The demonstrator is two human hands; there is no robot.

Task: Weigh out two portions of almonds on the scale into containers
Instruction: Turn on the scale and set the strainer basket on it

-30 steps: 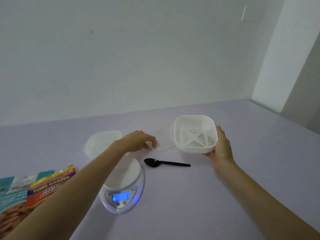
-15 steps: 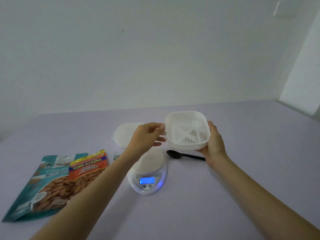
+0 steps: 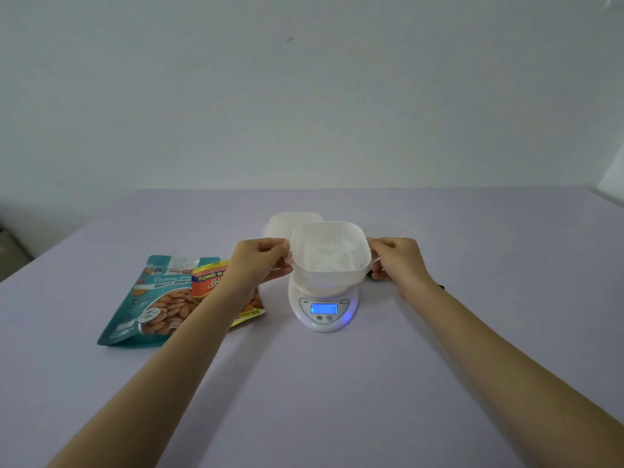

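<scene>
Left hand point(image 3: 260, 261) and right hand point(image 3: 398, 261) each pinch one side of the white container point(image 3: 329, 255), keeping it level over the scale point(image 3: 324, 309) at frame centre, probably to seat it squarely. Almond bags point(image 3: 162, 298) lie centre-left.

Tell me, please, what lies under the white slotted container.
The scale, its display lit blue. The container, gripped by the left hand and right hand, hides most of its platform.

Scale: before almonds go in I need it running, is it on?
On. The scale display glows blue and shows what looks like 0.
</scene>
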